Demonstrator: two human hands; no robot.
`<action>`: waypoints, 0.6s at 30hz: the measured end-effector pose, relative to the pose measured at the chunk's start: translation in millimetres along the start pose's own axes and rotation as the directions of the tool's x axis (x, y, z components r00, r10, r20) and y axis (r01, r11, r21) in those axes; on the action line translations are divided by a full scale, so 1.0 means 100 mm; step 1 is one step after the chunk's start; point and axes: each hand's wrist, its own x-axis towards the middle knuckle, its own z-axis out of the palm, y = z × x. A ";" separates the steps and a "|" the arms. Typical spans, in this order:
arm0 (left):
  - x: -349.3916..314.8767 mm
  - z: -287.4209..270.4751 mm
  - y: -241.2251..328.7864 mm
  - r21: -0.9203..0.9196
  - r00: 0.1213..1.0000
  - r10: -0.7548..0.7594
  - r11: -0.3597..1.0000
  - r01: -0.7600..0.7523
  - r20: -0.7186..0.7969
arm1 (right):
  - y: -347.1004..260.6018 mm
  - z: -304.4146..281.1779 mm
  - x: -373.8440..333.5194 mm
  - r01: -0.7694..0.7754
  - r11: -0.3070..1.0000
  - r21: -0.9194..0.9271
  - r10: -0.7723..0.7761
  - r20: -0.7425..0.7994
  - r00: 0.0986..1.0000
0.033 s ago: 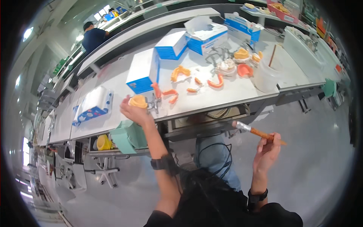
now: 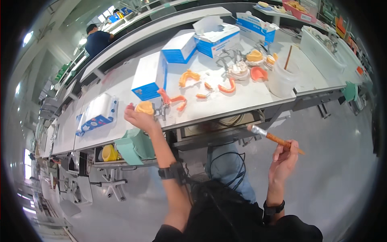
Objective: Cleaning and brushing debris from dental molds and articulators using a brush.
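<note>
At the bench's front edge, my left hand (image 2: 141, 121) curls around a yellow dental cast (image 2: 144, 107) mounted on a metal articulator (image 2: 161, 111). Some of its fingers are hidden behind the cast. Out over the floor to the right, my right hand (image 2: 284, 161) pinches a brush (image 2: 278, 140) by its orange-brown wooden handle. The brush's silver ferrule and short bristle end point up and left, apart from everything else. Just right of the left hand's cast lie pink curved denture pieces (image 2: 177, 99).
Tissue boxes (image 2: 149, 76) stand behind the casts. A yellow cast arch (image 2: 189, 77), a pink arch (image 2: 227, 86) and a white cast (image 2: 238, 71) lie mid-bench. A translucent tub (image 2: 283, 80) holds a stick. A green cloth-like flap (image 2: 131, 147) hangs below. A person (image 2: 96, 40) is far left.
The view has shifted slightly, moving the bench a little left in the picture. Both hands keep their holds.
</note>
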 end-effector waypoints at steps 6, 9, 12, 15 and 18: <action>-0.16 0.07 0.28 0.630 0.904 0.287 0.649 -0.426 0.317 | 0.04 -0.12 0.30 0.038 0.996 -0.080 -0.044 -0.073 0.996; -0.68 0.47 0.83 0.199 0.845 0.360 0.865 -0.461 0.396 | -0.16 -0.17 0.48 0.068 0.997 -0.020 -0.070 -0.133 0.989; -1.00 0.71 1.21 0.412 0.604 -0.204 0.882 -0.228 0.770 | -0.32 -0.03 0.72 0.202 0.979 0.018 -0.192 -0.230 0.954; -1.19 1.22 1.22 0.358 0.390 -0.248 0.902 -0.242 0.887 | -0.62 0.16 1.07 0.446 0.886 -0.126 -0.463 -0.223 0.858; -1.42 1.69 1.07 0.229 0.411 -0.053 0.891 -0.393 0.910 | -0.84 0.24 1.47 0.504 0.812 -0.296 -0.547 -0.083 0.833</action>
